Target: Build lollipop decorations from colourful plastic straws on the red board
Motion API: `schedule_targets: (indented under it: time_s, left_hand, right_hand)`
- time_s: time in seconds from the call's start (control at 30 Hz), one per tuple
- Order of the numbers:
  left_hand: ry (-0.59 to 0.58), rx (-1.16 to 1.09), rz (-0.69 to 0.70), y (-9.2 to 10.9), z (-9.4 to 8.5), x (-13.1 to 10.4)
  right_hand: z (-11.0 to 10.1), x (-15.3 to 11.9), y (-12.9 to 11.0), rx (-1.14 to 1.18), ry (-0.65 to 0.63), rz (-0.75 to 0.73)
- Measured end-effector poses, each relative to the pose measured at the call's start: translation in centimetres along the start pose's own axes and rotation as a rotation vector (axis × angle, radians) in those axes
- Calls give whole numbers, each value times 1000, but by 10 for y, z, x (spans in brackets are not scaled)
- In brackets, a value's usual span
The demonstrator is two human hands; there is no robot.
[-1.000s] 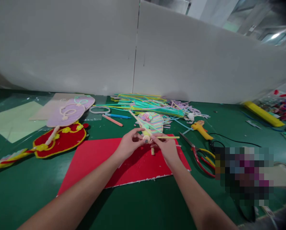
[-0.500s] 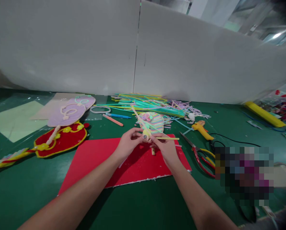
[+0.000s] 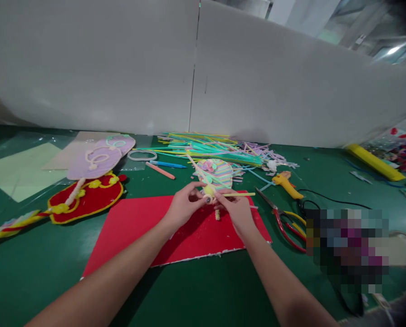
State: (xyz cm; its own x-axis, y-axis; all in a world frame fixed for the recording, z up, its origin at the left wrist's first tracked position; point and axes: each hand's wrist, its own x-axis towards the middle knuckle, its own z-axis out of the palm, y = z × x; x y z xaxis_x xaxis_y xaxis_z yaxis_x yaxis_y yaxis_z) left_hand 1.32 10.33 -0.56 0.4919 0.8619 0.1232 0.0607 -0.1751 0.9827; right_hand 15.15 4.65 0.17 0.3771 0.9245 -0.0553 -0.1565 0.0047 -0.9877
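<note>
My left hand [image 3: 185, 204] and my right hand [image 3: 237, 210] meet above a red board, thumbs and fingers pinched together. Between them is a small coiled piece of yellow pipe cleaner [image 3: 209, 190], and its straight end sticks out to the right past my right hand. A small round dark spot shows by my left thumb; I cannot make out what it is. Just behind the fingers lies a striped pastel fan [image 3: 219, 171] with pink and green coils on it. A short twisted handle end [image 3: 217, 215] shows below the hands. My fingers hide the part in between.
Under the hands lies the red board [image 3: 128, 227]. Loose pipe cleaners [image 3: 216, 150] are heaped behind. At the right are a yellow glue gun [image 3: 287, 185] and red-handled pliers [image 3: 279, 222]. Purple fan [image 3: 97, 161] and red fan [image 3: 83, 200] lie left, near two pens [image 3: 160, 171].
The yellow coil has turned slightly between my fingertips, so more of its yellow top shows. Its straight end has risen a little. Both hands stay in nearly the same place.
</note>
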Motion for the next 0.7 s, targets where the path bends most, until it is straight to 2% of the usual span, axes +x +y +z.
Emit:
schedule_targets:
  time_s: [0.43,0.6,0.7]
  left_hand:
    - [-79,-106,-59,0,0,1]
    - [-12,-189,-32,2,-1,3]
    - [-2,-178,-11,3,-3,3]
  right_hand:
    - [1,-1,3,33,-33,21]
    - [0,-1,-1,17,-59,7]
    - [-1,-2,0,-22,-126,11]
